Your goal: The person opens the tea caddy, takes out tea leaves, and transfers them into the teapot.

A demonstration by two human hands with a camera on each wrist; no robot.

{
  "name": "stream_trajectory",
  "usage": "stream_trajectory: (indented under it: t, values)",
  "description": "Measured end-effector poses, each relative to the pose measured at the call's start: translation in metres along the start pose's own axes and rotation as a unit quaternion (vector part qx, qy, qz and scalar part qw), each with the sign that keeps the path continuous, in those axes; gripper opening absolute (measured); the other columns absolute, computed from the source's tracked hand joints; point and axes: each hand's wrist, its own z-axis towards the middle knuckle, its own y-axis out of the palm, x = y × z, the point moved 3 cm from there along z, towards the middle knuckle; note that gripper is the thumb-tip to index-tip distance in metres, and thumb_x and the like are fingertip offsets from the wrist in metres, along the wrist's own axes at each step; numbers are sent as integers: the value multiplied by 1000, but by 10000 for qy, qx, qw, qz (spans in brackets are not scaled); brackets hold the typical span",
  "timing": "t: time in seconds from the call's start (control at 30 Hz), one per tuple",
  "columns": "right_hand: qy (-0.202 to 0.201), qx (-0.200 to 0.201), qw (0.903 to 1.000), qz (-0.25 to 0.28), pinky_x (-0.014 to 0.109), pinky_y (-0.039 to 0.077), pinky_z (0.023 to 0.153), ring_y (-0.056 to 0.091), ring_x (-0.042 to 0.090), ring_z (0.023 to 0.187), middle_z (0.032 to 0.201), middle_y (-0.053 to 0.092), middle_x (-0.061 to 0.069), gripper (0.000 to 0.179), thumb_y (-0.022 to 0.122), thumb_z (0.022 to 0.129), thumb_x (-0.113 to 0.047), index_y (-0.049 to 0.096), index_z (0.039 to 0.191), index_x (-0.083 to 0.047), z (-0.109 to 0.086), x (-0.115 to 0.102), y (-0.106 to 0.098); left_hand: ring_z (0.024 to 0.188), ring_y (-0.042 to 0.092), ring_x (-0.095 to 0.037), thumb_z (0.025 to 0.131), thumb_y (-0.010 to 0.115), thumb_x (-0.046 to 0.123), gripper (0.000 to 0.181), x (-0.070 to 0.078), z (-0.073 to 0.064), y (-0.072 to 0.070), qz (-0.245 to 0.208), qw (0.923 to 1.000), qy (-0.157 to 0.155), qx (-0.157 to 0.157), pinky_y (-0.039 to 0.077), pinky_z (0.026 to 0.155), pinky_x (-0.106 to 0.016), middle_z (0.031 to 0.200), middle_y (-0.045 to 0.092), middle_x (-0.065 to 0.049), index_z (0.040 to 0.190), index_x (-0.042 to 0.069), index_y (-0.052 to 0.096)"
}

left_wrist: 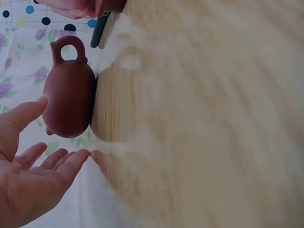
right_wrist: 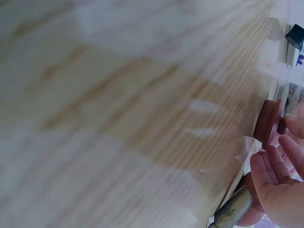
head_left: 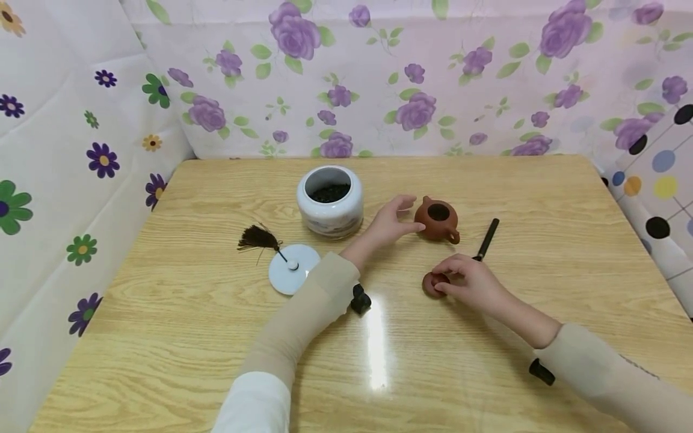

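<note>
A small reddish-brown clay teapot (head_left: 436, 224) stands on the table with its top uncovered and its handle towards the front right. My left hand (head_left: 391, 224) is at its left side, fingers spread and thumb tip right at the pot's wall. In the left wrist view the thumb (left_wrist: 28, 114) overlaps the teapot (left_wrist: 70, 97). My right hand (head_left: 470, 282) pinches the knob of the round clay teapot lid (head_left: 431, 287) in front of the pot. In the right wrist view the lid (right_wrist: 269, 121) is close over the tabletop, with thumb and fingers around its knob.
A white porcelain jar (head_left: 331, 215) holding dark leaves stands behind the left forearm. Its white lid (head_left: 287, 278) lies in front, a dark tassel (head_left: 258, 238) beside it. A slim dark-handled tool (head_left: 488, 239) lies beyond the right hand. Floral cloth (head_left: 379, 78) hangs behind the table.
</note>
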Motion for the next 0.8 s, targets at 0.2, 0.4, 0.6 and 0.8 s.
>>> stream_trajectory:
  t: [0.2,0.4,0.6,0.8]
  values:
    - [-161,66,9998,-29,31,55,73,62,24,87,94,65,8,17,73,78,4,72,93,-2,-1,2,3,129,48,-27,89,67,15,58,-3,2,3,-479,9984,-307,-40,47,100,-34,142,47,-14,140,2,43]
    - [-324,155,9993,-64,31,55,72,62,24,86,93,65,8,15,74,78,3,73,91,-3,-1,2,6,119,56,-25,90,65,11,50,-6,4,10,-1239,9898,-698,95,53,86,-29,134,54,-18,136,1,48]
    - [-499,258,9981,-254,34,53,73,62,24,88,93,65,7,12,74,79,0,72,89,-6,-2,3,7,116,58,-23,89,66,10,49,-8,6,13,-1402,9868,-782,191,54,86,-28,133,56,-16,135,3,51]
    - [-439,307,9983,-223,37,55,76,62,24,89,96,64,9,13,72,80,3,70,90,-4,-2,3,4,116,58,-26,88,67,6,48,-8,8,15,-1813,9796,-830,266,53,90,-35,131,56,-17,134,3,52]
